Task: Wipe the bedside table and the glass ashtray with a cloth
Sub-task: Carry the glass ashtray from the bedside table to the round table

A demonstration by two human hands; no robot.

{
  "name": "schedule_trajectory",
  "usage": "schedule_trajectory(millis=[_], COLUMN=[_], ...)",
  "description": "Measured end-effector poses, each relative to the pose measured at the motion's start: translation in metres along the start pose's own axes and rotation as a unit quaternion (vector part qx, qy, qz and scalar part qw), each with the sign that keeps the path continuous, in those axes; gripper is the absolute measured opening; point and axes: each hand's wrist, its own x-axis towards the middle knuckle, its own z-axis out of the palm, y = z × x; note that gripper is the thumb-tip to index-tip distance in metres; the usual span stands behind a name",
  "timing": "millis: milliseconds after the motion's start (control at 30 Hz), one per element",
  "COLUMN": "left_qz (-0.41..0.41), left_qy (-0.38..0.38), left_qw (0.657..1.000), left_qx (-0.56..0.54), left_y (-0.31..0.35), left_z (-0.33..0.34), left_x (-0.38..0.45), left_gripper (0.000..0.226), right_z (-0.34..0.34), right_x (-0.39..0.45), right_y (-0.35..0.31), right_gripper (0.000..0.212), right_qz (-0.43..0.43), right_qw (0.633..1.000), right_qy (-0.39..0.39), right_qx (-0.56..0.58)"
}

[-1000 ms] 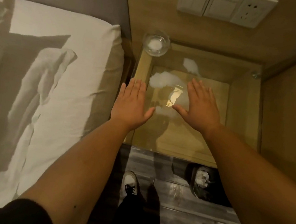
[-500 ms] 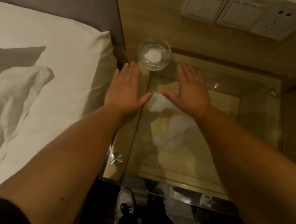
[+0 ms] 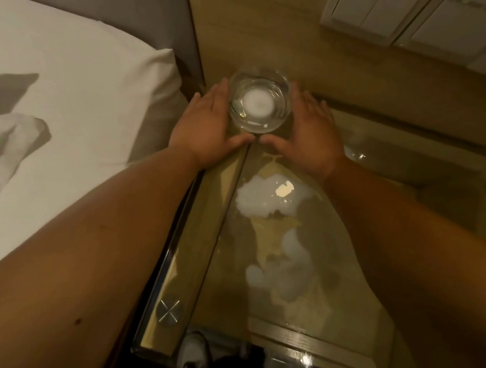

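Observation:
The round glass ashtray (image 3: 258, 105) stands at the far left corner of the glass-topped bedside table (image 3: 196, 248). My left hand (image 3: 206, 126) lies against its left side and my right hand (image 3: 309, 137) against its right side. The fingers of both hands are straight and point toward the wall. My thumbs nearly meet on the glass just in front of the ashtray. Neither hand holds a cloth. White patches (image 3: 268, 196) show in the glass top; whether they are a cloth below or reflections I cannot tell.
A bed with white sheets and a pillow (image 3: 71, 93) runs along the table's left edge. A wooden wall with white switches and a socket (image 3: 412, 17) stands right behind the ashtray. My white shoe (image 3: 194, 353) shows on the floor below the table's near edge.
Both hands have moved forward over the glass top from its middle to the far left corner and now flank the ashtray. The view has closed in on the table.

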Motion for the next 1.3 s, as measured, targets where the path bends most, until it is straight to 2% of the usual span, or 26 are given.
schedule_trajectory(millis=[333,633,800,1033,1200,1300], left_qz=[0.014,0.057,0.102,0.233,0.312,0.351], left_qy=[0.035,0.02,-0.008,-0.025,-0.044,-0.067], left_qw=[0.994,0.984,0.983,0.96,0.937,0.921], left_qx=[-0.101,-0.168,-0.155,-0.155,-0.153,-0.151], left_y=[0.018,0.089,0.146,0.248,0.334,0.388], left_z=[-0.013,-0.05,-0.071,-0.092,-0.093,-0.087], left_x=[-0.005,-0.031,-0.054,-0.083,-0.115,-0.14], left_gripper=[0.093,0.086,0.093,0.089,0.095,0.095], right_z=[-0.01,-0.083,-0.133,-0.196,-0.238,-0.262], right_x=[-0.01,-0.078,-0.145,-0.25,-0.343,-0.402], right_y=[-0.003,-0.005,-0.002,0.014,0.026,0.036], right_gripper=[0.103,0.102,0.103,0.105,0.103,0.101], right_qz=[0.017,0.037,0.102,0.216,0.296,0.341], right_qw=[0.997,0.993,0.984,0.955,0.915,0.895], right_qy=[0.046,0.088,0.123,0.196,0.271,0.286], right_qx=[0.066,0.076,0.075,0.044,0.043,0.034])
